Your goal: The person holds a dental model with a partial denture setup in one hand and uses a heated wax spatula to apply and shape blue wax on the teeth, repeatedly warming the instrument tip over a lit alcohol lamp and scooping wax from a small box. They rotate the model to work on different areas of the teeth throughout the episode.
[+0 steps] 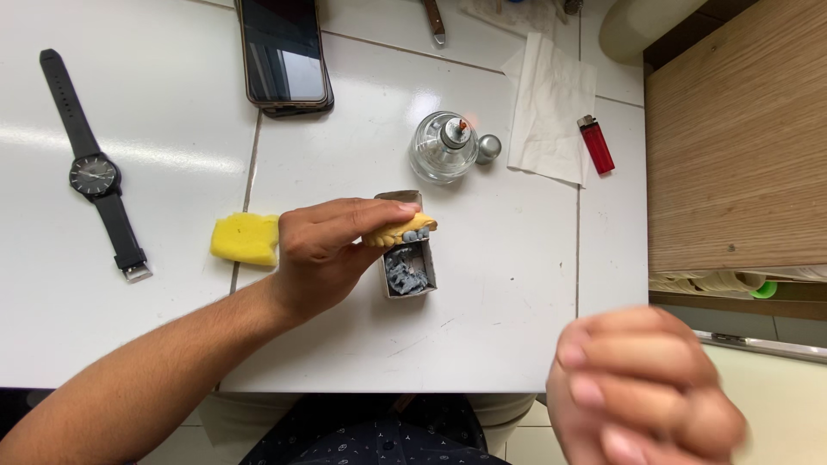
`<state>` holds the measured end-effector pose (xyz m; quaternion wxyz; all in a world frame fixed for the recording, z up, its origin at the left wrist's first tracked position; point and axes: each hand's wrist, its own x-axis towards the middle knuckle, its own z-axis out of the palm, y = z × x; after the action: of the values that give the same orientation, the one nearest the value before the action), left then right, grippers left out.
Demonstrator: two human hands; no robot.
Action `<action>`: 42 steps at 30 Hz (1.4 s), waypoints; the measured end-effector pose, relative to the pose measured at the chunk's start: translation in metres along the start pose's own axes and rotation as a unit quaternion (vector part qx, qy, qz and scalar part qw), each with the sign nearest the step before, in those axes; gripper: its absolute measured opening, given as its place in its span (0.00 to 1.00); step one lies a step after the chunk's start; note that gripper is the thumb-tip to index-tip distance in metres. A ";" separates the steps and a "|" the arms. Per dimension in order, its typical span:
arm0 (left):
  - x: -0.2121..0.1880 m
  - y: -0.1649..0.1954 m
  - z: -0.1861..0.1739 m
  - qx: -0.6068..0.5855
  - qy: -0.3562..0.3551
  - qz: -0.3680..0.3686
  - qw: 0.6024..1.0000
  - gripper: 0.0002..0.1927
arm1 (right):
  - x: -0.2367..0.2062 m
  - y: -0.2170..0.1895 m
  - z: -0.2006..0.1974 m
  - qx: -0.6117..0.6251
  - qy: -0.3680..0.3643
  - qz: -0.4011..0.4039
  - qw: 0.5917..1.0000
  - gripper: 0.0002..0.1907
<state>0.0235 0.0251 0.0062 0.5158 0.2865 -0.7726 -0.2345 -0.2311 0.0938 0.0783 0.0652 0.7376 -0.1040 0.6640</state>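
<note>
My left hand (332, 250) rests on the white tiled counter and grips a yellow dental cast with grey teeth (403, 231), held over a small open box (410, 269) that holds several grey pieces. My right hand (642, 392) is raised close to the camera at the lower right, blurred, with its fingers curled inward; nothing shows in it.
A yellow sponge (245, 238) lies left of my left hand. A black wristwatch (96, 172) lies at far left, a phone (284, 52) at the top. A glass spirit lamp (444, 146), its cap (488, 148), a tissue (551, 108) and a red lighter (595, 144) lie behind. A wooden panel (736, 129) stands at right.
</note>
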 end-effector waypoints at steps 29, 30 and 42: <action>-0.003 -0.002 0.004 0.001 0.005 0.003 1.000 0.17 | -0.085 0.095 -0.031 -0.076 -0.090 0.285 0.951 0.28; -0.003 -0.003 0.004 0.002 0.002 0.004 1.000 0.17 | -0.097 0.104 -0.028 -0.081 -0.088 0.310 0.943 0.27; -0.005 -0.006 0.005 0.011 -0.003 0.006 1.000 0.18 | -0.133 0.123 -0.031 -0.087 -0.047 0.458 0.884 0.17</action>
<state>0.0221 0.0245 -0.0028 0.5119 0.2870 -0.7781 -0.2239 -0.3029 -0.0092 -0.0555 -0.1873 0.6293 -0.4902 0.5732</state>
